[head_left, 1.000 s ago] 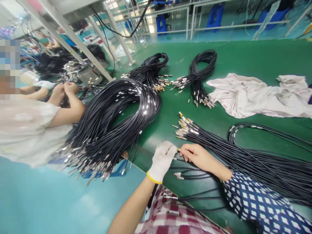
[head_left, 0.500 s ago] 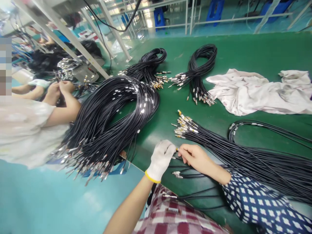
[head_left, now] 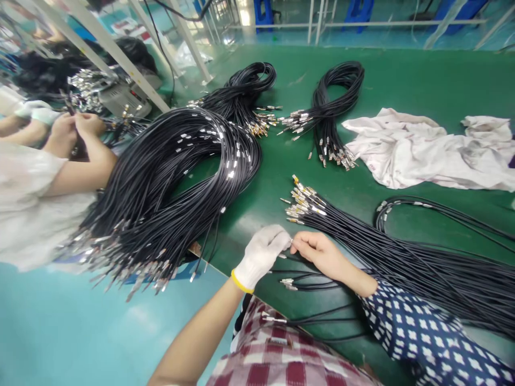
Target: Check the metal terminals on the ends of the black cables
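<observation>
Silvery, probably light and stiff, the connector point(head_left: 291, 240) suits a side grip, fingers of left hand point(head_left: 262, 254) and right hand point(head_left: 324, 257) pinching it.

Gloved left hand point(head_left: 263, 251) and bare right hand point(head_left: 324, 256) are pinching cable end point(head_left: 290, 241). Black cable bundle point(head_left: 422, 271) is lying just beyond; white cloth point(head_left: 422, 153) resting farther back on green table point(head_left: 434, 80).

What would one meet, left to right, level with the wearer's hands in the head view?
Co-worker's white garment, large looped black cable bundle, left hand in yellow-cuffed white glove, bare right hand, long straight black cable bundle.
</observation>
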Demonstrator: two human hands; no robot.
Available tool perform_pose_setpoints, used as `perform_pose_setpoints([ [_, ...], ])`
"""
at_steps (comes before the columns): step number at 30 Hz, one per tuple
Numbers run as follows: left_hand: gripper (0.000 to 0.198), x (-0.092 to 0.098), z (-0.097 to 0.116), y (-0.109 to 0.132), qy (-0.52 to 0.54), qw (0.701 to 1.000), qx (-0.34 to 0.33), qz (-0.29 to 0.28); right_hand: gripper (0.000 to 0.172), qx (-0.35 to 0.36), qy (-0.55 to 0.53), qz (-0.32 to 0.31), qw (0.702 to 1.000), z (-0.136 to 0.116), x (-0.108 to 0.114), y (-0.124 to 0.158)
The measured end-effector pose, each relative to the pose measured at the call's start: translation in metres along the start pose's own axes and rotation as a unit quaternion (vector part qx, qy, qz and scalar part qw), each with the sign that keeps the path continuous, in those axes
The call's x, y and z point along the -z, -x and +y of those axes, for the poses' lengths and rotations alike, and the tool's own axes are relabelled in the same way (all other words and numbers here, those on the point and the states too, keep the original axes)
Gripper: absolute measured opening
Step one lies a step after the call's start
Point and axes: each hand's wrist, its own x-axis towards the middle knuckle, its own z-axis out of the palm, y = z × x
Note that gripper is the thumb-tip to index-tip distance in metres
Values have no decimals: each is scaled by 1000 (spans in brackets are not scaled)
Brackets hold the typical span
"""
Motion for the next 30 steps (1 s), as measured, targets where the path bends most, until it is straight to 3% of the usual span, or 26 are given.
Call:
perform_pose_setpoints([
  [4,17,-4,6,-4,85,996,-4,23,49,-46,-75,-35,996,-5,3,1],
  [7,18,-8,4,-2,177,984,11,9,49,-69,-117,-70,988,-7,3,3],
  [14,14,-2,0,10,276,952,123,-42,47,-100,-179,-79,976,-10,4,4],
  [21,34,7,3,13,365,873,290,-141,46,-75,-131,-83,985,-10,4,2],
  [30,31,4,-23,16,491,800,284,-196,43,-36,-101,-63,992,-10,1,2],
])
